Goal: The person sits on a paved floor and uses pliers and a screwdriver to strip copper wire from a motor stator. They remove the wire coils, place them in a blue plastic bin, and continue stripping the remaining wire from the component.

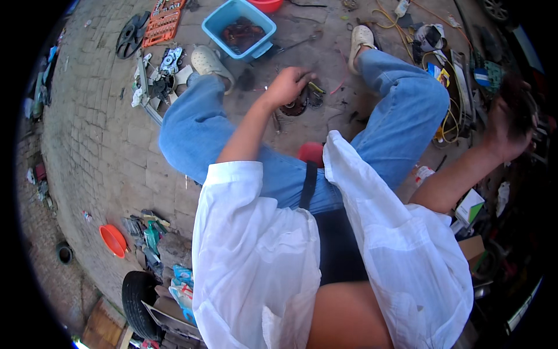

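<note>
My left hand (286, 86) reaches down over the ground between my feet, fingers stretched out to the right and nothing visible in them. Just beside its fingertips lies a tool with yellow-green handles (316, 88), perhaps pliers. Below the hand is a dark, round, greasy metal part (295, 107), partly covered by it. Out to the far right, my right hand (507, 131) is raised and closed around a dark object (517, 99). Shadow hides that object's kind and some of the fingers.
A blue basin (267, 47) with dark parts in murky liquid stands ahead, near an orange socket tray (161, 26). Loose metal parts (170, 61) lie by my left shoe. Cables (401, 35) and clutter spread right. An orange bowl (113, 241) and a tyre (139, 305) are lower left.
</note>
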Demonstrator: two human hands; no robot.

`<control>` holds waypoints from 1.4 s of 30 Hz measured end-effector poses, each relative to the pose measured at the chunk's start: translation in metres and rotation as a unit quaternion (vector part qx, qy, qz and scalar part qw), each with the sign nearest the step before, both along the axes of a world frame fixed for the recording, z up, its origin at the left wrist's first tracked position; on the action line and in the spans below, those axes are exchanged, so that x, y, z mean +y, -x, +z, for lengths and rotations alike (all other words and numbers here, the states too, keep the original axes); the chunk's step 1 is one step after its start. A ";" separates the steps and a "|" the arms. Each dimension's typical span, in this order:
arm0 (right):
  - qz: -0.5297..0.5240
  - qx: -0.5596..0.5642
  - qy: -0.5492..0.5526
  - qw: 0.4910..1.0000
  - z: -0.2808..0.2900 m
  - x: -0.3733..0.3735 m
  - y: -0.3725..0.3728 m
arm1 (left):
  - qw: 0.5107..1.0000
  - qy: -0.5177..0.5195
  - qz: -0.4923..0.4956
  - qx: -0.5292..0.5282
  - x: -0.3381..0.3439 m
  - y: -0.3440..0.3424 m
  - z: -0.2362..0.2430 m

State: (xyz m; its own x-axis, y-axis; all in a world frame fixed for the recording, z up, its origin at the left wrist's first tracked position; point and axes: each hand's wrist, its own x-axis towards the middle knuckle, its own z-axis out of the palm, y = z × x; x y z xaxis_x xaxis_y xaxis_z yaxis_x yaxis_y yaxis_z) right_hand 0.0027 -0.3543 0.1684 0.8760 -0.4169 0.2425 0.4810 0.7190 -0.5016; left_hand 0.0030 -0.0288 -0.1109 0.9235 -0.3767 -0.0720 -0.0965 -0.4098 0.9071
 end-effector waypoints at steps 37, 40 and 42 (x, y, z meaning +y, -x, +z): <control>0.134 -0.057 0.059 0.988 -0.059 -0.058 0.012 | 0.989 -0.150 0.017 -0.010 0.046 -0.091 -0.025; 0.081 -0.067 0.060 0.993 -0.061 -0.064 0.016 | 0.985 -0.166 0.030 -0.040 0.031 -0.107 -0.026; 0.089 -0.072 0.068 0.991 -0.065 -0.069 0.021 | 0.986 -0.165 0.029 -0.019 0.018 -0.122 -0.022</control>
State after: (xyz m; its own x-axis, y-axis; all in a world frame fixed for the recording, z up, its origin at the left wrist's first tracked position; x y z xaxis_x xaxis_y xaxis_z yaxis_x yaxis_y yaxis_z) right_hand -0.0183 -0.4237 0.1037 0.8848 -0.2143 0.4138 0.4269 0.7287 -0.5355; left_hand 0.1248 -0.0104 -0.1334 0.9471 -0.2853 -0.1473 -0.0954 -0.6881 0.7193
